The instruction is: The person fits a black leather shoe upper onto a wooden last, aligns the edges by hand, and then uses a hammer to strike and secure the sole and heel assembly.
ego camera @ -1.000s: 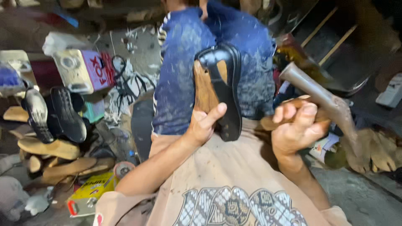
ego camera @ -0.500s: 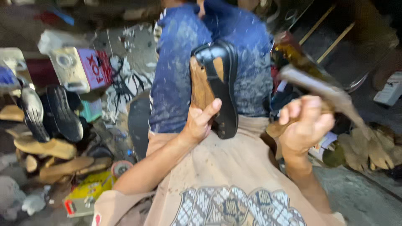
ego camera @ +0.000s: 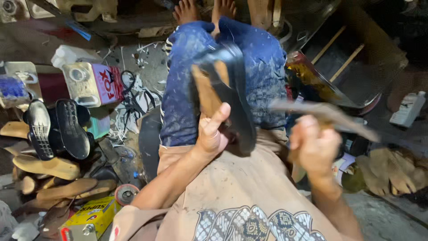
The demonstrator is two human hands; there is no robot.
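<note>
Left hand gripping black shoe, right hand hammer

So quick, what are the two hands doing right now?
Left hand: closed on a black shoe, sole facing up.
Right hand: closed on the handle of a hammer, blurred.

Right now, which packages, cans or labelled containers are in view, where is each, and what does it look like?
Metal can: on the floor at upper left, lying on its side; boxy, silver top with round cap, pink and white label.
Yellow box: bottom left by the left elbow; flat rectangular carton, yellow with red and blue print.
White bottle: far right; slim, white, small label.
</note>
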